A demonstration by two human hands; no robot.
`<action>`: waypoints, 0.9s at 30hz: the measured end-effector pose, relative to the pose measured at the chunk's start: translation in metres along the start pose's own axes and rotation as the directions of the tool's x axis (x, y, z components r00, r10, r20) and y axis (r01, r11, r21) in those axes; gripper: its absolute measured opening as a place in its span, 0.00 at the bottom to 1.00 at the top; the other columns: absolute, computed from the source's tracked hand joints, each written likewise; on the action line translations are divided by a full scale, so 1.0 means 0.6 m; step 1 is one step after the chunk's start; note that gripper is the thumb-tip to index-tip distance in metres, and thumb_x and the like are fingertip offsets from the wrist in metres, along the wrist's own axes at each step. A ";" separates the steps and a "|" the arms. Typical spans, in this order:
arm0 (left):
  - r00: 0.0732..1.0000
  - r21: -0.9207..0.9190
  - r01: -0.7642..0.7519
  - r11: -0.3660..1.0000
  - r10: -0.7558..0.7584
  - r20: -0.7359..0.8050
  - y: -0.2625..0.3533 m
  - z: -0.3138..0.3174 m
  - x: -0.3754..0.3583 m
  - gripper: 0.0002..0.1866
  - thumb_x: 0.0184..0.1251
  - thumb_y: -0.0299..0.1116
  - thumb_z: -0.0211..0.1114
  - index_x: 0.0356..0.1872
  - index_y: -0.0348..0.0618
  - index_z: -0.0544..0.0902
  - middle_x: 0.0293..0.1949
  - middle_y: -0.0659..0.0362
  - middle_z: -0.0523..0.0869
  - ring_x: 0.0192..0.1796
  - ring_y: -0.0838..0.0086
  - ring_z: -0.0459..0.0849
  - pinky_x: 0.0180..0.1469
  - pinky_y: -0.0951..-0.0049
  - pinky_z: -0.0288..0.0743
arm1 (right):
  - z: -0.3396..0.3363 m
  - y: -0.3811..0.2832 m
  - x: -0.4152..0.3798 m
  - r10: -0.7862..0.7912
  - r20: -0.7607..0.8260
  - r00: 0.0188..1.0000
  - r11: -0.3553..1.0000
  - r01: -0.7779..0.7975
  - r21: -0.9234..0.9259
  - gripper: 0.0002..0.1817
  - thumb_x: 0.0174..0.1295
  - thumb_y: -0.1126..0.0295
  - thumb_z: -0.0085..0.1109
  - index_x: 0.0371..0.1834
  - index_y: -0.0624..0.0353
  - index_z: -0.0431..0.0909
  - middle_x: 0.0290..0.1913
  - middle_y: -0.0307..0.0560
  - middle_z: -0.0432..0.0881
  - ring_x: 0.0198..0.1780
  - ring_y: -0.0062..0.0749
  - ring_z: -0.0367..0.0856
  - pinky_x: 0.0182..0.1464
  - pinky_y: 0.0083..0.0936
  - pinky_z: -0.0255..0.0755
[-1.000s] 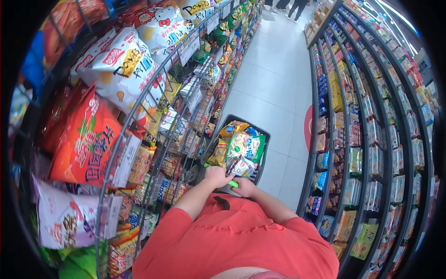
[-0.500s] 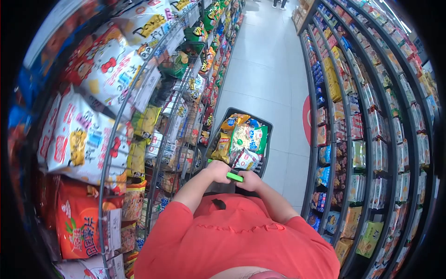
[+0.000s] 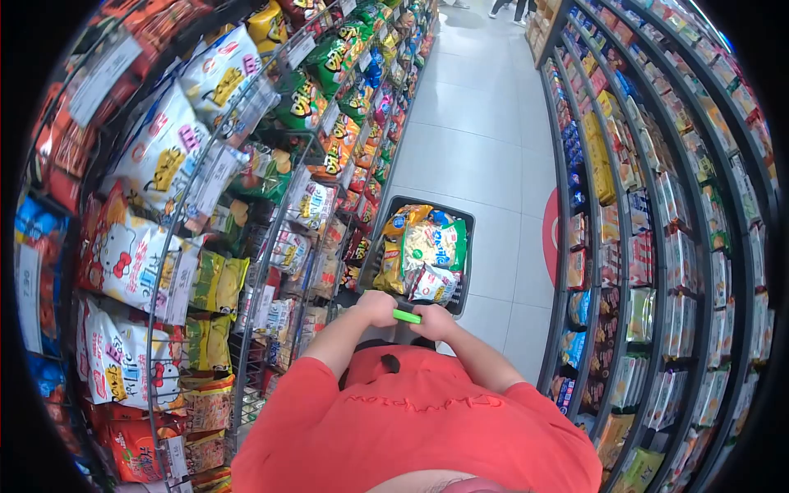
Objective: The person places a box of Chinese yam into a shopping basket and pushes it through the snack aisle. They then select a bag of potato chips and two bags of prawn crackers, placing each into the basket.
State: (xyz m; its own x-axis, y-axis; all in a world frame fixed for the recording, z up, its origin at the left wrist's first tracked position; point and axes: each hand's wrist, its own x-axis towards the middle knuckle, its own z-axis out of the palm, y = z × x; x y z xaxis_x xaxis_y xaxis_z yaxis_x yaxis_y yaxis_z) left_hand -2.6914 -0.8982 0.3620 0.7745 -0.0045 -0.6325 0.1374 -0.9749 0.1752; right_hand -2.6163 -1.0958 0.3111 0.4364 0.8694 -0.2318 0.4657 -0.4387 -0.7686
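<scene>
My left hand [image 3: 377, 308] is wrapped round the left part of a green cart handle [image 3: 407, 316]. On the right part of the same bar my right hand [image 3: 433, 323] is closed, with a bit of green showing between the two fists. Just beyond them is the dark basket [image 3: 468, 246] of the shopping cart. In it lie a green-and-white snack bag [image 3: 437, 244], a yellow bag [image 3: 391, 267], an orange bag [image 3: 406, 218] and a smaller white bag [image 3: 434, 283].
Wire-fronted shelves of snack bags [image 3: 136, 261] line the left side. Shelves of packaged goods [image 3: 641, 238] run along the right. Between them a grey tiled floor [image 3: 468, 123] leads forward. A person's legs [image 3: 519, 10] show at the far end, near stacked cartons [image 3: 542, 25].
The shelves on both sides have shifted in view, with more of the left shelf showing. Both hands keep hold of the handle. The person's legs far ahead appear farther right.
</scene>
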 end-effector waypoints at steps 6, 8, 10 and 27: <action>0.995 0.036 0.021 0.999 -0.024 0.094 0.004 -0.048 0.067 0.18 0.51 0.50 0.68 0.36 0.48 0.90 0.38 0.51 0.90 0.45 0.56 0.89 0.50 0.58 0.82 | -0.053 0.022 0.044 -0.007 -0.037 0.999 0.998 0.005 -0.066 0.19 0.52 0.50 0.68 0.33 0.55 0.82 0.30 0.57 0.85 0.35 0.55 0.85 0.38 0.48 0.77; 0.994 0.046 0.010 0.999 -0.015 0.107 -0.002 -0.058 0.084 0.18 0.51 0.50 0.68 0.35 0.47 0.90 0.38 0.50 0.90 0.44 0.56 0.89 0.50 0.58 0.82 | -0.059 0.024 0.058 -0.013 -0.043 0.999 0.997 0.009 -0.076 0.19 0.52 0.50 0.68 0.33 0.55 0.82 0.30 0.57 0.85 0.35 0.56 0.85 0.38 0.48 0.77; 0.996 0.020 0.025 0.999 -0.027 0.083 -0.010 -0.064 0.093 0.18 0.51 0.49 0.68 0.35 0.46 0.90 0.38 0.50 0.90 0.44 0.56 0.89 0.50 0.58 0.82 | -0.073 0.023 0.069 0.001 -0.039 0.999 0.999 -0.003 -0.053 0.20 0.52 0.49 0.68 0.34 0.54 0.82 0.31 0.58 0.85 0.35 0.56 0.85 0.38 0.48 0.77; 0.996 -0.032 -0.072 0.997 0.073 0.057 -0.075 -0.263 0.266 0.17 0.53 0.47 0.65 0.34 0.46 0.90 0.37 0.51 0.90 0.43 0.56 0.89 0.48 0.58 0.82 | -0.232 0.101 0.268 0.033 0.003 0.999 0.999 -0.033 -0.001 0.20 0.51 0.51 0.71 0.33 0.58 0.82 0.30 0.58 0.84 0.36 0.55 0.85 0.39 0.43 0.78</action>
State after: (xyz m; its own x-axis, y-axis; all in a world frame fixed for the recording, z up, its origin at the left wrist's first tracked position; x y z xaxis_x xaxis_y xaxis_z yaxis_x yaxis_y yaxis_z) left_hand -2.4763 -0.8200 0.3722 0.7463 -0.0887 -0.6597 0.1012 -0.9644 0.2442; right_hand -2.4107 -1.0143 0.3101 0.4490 0.8553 -0.2586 0.4518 -0.4670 -0.7601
